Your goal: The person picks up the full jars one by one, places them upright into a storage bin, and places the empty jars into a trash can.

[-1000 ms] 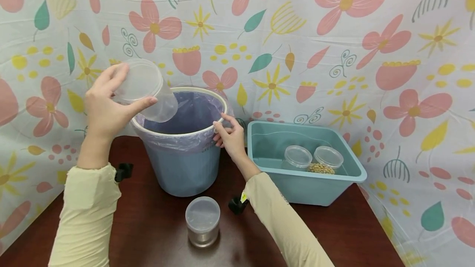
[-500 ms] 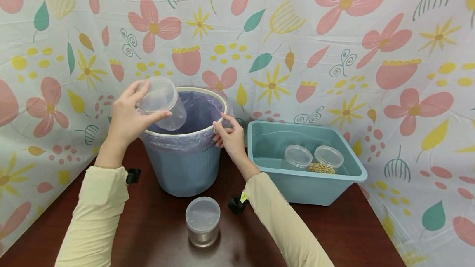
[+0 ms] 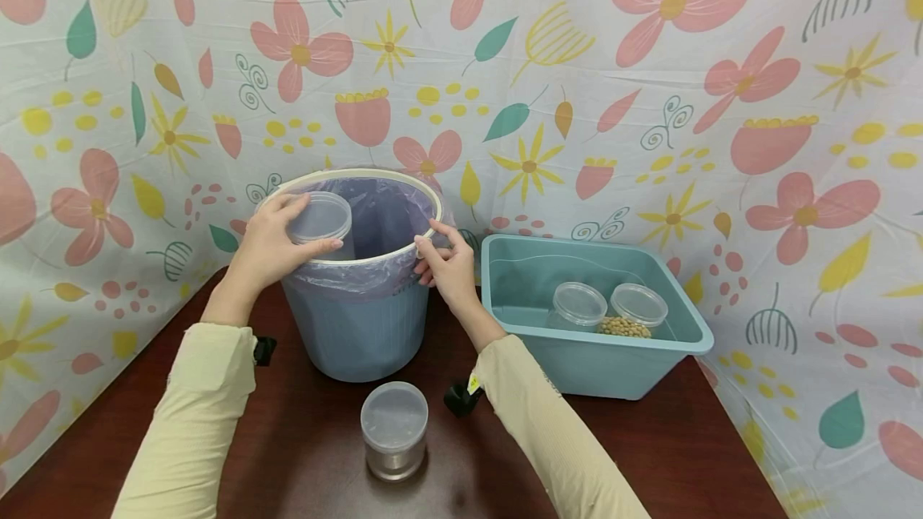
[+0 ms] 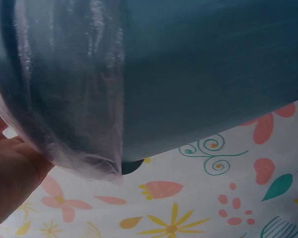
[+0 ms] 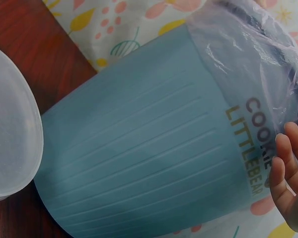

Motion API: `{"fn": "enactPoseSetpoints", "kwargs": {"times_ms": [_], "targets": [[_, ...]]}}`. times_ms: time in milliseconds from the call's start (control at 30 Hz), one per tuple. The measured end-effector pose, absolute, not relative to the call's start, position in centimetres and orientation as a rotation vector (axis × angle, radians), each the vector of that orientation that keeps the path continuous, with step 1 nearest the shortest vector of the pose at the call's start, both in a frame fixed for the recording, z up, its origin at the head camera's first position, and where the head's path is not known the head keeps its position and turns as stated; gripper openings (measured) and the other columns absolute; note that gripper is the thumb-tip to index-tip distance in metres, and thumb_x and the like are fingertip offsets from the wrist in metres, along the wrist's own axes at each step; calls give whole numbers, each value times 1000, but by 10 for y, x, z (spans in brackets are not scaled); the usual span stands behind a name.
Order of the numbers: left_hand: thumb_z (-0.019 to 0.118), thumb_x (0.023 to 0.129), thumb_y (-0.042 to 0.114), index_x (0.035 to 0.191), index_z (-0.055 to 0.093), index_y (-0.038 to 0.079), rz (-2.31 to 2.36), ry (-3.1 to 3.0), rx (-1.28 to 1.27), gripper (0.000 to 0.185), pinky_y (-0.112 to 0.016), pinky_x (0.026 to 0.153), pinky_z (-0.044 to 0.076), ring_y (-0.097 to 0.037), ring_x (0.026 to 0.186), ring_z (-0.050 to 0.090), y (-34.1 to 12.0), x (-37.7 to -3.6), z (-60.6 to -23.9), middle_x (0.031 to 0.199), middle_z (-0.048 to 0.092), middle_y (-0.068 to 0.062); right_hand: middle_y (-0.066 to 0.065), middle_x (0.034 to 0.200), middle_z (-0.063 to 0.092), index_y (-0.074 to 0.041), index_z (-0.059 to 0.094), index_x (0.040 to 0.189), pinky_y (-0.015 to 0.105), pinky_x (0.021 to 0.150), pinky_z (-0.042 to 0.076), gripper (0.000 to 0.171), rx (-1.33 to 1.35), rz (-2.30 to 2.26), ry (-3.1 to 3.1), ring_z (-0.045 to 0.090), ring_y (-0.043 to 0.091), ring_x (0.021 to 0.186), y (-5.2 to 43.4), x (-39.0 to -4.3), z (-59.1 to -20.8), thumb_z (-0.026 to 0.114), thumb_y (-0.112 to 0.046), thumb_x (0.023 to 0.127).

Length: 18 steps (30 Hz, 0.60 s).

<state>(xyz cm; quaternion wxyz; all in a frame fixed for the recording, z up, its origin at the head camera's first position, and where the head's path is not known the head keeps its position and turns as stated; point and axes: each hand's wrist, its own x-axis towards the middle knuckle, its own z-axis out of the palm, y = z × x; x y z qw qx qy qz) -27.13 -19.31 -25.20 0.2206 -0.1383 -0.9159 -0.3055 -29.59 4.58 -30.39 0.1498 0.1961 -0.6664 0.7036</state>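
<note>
In the head view, my left hand (image 3: pixel 268 245) grips a clear plastic jar (image 3: pixel 324 216) by its lidded top. The jar is inside the mouth of a blue trash can (image 3: pixel 360 335), at the left; its lower part is hidden by the rim. My right hand (image 3: pixel 450 269) pinches the can's pale rim on the right, over a translucent purple bag liner (image 3: pixel 389 277). In the right wrist view, the fingers of that hand (image 5: pixel 294 173) lie against the lettered side of the can. The left wrist view shows the left hand (image 4: pixel 15 166) beside the lined rim.
A second lidded clear jar (image 3: pixel 393 427) stands on the dark wooden table (image 3: pixel 288 455) in front of the can. To the right, a teal plastic basin (image 3: pixel 598 363) holds two lidded jars, one (image 3: pixel 638 315) with tan beans or nuts. Floral cloth (image 3: pixel 519 102) hangs behind.
My left hand has moved right and down, bringing the tilted jar from above the can's left rim into its mouth and more upright. The right hand has stayed on the rim.
</note>
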Motion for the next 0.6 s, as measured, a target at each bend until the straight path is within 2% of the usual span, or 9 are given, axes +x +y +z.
{"fn": "enactPoseSetpoints", "kwargs": {"times_ms": [167,267,433,600], "targets": [[73,71,42,134,36,-4,-839,-2627,-367,86,-57,93,25,-40,123,25,-194,-273,-253,133,32,-25,28,57,56,3,49,124,48,44,44,39,576,2008,-1911,52,27,40,46,-297,-304,57,-8,87],[68,74,47,137,30,-4,-843,-2718,-357,89,-57,94,24,-42,123,25,-193,-274,-251,136,26,-27,28,58,56,3,48,124,52,46,43,39,575,2005,-1910,52,22,39,46,-297,-304,57,-8,87],[63,78,49,138,24,-6,-844,-2816,-375,90,-57,95,22,-43,124,23,-194,-275,-249,137,20,-30,30,59,55,4,48,124,49,45,44,39,571,2003,-1917,51,19,39,46,-296,-304,57,-7,87],[58,82,47,135,32,-7,-847,-2837,-408,79,-57,96,21,-43,125,22,-193,-274,-250,137,21,-29,29,59,55,4,48,124,42,43,45,39,564,2007,-1920,51,18,38,45,-296,-304,57,-7,87]]}}
